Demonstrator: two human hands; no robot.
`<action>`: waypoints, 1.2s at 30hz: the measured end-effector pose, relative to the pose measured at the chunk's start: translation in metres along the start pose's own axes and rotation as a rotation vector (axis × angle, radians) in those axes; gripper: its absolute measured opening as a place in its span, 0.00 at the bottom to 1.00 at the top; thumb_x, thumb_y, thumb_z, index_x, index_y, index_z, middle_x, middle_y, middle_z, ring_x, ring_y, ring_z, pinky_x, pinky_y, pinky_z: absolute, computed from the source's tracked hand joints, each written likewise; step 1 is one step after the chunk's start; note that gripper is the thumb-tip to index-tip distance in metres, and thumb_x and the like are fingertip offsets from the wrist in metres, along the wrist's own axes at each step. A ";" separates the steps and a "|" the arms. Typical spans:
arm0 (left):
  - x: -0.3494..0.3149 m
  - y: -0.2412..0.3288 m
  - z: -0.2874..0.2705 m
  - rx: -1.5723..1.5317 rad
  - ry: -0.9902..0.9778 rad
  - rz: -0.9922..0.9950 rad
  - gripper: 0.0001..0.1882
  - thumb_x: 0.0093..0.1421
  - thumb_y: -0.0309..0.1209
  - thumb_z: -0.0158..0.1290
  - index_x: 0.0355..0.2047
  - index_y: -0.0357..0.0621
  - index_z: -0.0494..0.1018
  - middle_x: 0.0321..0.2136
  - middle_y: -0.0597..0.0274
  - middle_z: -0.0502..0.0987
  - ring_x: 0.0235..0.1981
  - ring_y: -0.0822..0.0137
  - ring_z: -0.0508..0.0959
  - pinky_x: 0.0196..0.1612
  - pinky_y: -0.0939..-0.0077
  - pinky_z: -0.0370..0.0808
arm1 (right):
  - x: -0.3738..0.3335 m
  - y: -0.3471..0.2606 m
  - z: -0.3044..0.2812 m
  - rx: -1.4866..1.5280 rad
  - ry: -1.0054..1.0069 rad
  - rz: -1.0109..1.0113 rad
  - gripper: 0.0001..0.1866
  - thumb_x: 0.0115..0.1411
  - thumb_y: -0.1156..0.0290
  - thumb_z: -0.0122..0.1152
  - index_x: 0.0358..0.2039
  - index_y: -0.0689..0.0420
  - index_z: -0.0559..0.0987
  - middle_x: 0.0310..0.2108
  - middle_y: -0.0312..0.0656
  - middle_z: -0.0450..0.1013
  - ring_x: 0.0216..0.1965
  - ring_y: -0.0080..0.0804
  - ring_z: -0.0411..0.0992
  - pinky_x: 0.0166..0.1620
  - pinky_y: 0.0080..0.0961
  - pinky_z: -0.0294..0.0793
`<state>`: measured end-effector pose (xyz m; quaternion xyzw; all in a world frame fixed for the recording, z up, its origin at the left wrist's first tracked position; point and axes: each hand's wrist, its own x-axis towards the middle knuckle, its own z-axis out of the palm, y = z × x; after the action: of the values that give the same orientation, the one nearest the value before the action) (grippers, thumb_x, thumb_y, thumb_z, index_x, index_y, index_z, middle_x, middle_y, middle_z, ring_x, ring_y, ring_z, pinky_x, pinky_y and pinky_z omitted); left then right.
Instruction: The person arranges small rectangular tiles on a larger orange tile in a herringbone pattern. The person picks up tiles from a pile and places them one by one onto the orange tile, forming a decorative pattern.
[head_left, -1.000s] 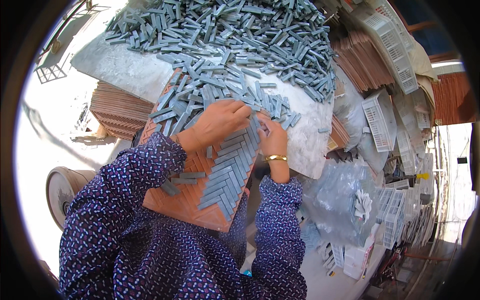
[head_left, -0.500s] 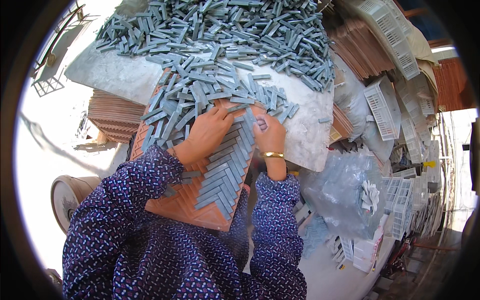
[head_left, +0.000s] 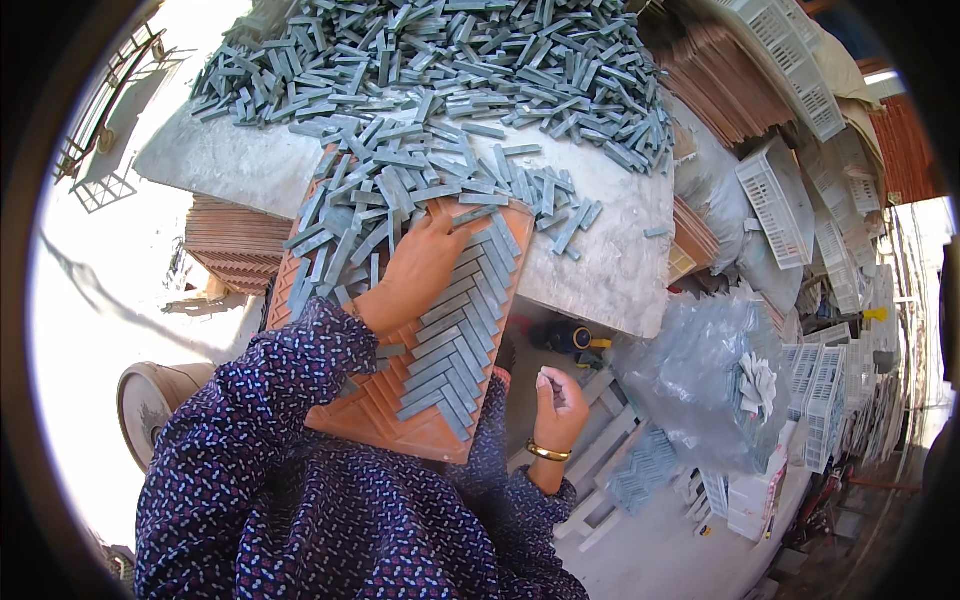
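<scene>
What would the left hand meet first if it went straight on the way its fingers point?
Probably the loose, grey-blue, rectangular stone-like strips just ahead of the left hand, though depth is unclear.

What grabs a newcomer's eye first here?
Most likely the big heap of grey strips across the top of the table. Next, the orange tray below it, with a neat zigzag of strips along its right side and the left hand over it. Then the gold bangle at the right hand, right of the tray.
</scene>
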<state>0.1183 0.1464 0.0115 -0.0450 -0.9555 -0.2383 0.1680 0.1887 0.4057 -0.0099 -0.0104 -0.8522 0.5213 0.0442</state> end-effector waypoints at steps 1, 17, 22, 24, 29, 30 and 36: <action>0.002 0.003 0.000 0.005 -0.019 -0.010 0.28 0.48 0.18 0.46 0.52 0.49 0.67 0.34 0.53 0.71 0.38 0.52 0.73 0.38 0.64 0.73 | -0.008 0.004 0.001 -0.002 -0.009 -0.003 0.07 0.53 0.78 0.59 0.34 0.63 0.78 0.29 0.36 0.74 0.29 0.19 0.70 0.34 0.16 0.70; 0.020 0.003 -0.015 0.125 -0.302 -0.064 0.12 0.52 0.23 0.46 0.38 0.38 0.71 0.29 0.50 0.72 0.32 0.50 0.76 0.32 0.61 0.74 | -0.012 -0.024 0.029 0.028 -0.059 -0.277 0.05 0.50 0.78 0.60 0.30 0.62 0.78 0.27 0.46 0.74 0.25 0.34 0.73 0.29 0.23 0.71; 0.025 -0.008 -0.008 0.138 -0.004 -0.056 0.08 0.51 0.28 0.52 0.31 0.40 0.69 0.27 0.54 0.72 0.30 0.52 0.75 0.30 0.62 0.71 | -0.016 -0.026 0.022 0.032 -0.051 -0.248 0.05 0.50 0.78 0.60 0.30 0.62 0.78 0.26 0.45 0.74 0.25 0.34 0.73 0.29 0.22 0.71; 0.028 -0.015 0.000 0.196 -0.037 -0.042 0.08 0.51 0.28 0.52 0.32 0.40 0.70 0.27 0.55 0.72 0.30 0.52 0.75 0.31 0.62 0.71 | -0.019 -0.025 0.018 0.031 -0.036 -0.226 0.05 0.49 0.78 0.60 0.29 0.61 0.78 0.25 0.45 0.74 0.24 0.35 0.73 0.29 0.23 0.70; 0.015 -0.003 -0.003 0.094 -0.013 -0.053 0.08 0.51 0.28 0.51 0.32 0.41 0.74 0.28 0.56 0.73 0.31 0.53 0.75 0.32 0.63 0.71 | -0.020 -0.013 0.011 0.002 -0.010 -0.223 0.05 0.49 0.78 0.60 0.29 0.61 0.78 0.26 0.46 0.74 0.25 0.36 0.73 0.29 0.24 0.71; 0.012 -0.003 -0.005 0.083 -0.014 -0.075 0.08 0.52 0.28 0.51 0.32 0.41 0.75 0.28 0.56 0.73 0.31 0.53 0.75 0.32 0.63 0.71 | -0.020 -0.013 0.012 0.007 -0.017 -0.225 0.05 0.49 0.79 0.60 0.29 0.61 0.78 0.26 0.46 0.74 0.25 0.36 0.73 0.29 0.24 0.71; 0.010 -0.009 -0.003 0.047 0.019 -0.132 0.08 0.52 0.27 0.49 0.32 0.42 0.75 0.27 0.54 0.72 0.29 0.51 0.74 0.32 0.62 0.70 | -0.018 -0.010 0.019 0.027 -0.030 -0.271 0.06 0.50 0.78 0.60 0.30 0.60 0.78 0.28 0.43 0.75 0.22 0.33 0.72 0.26 0.22 0.70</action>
<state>0.1083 0.1374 0.0134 0.0243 -0.9602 -0.2265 0.1618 0.2055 0.3831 -0.0110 0.1134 -0.8392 0.5221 0.1014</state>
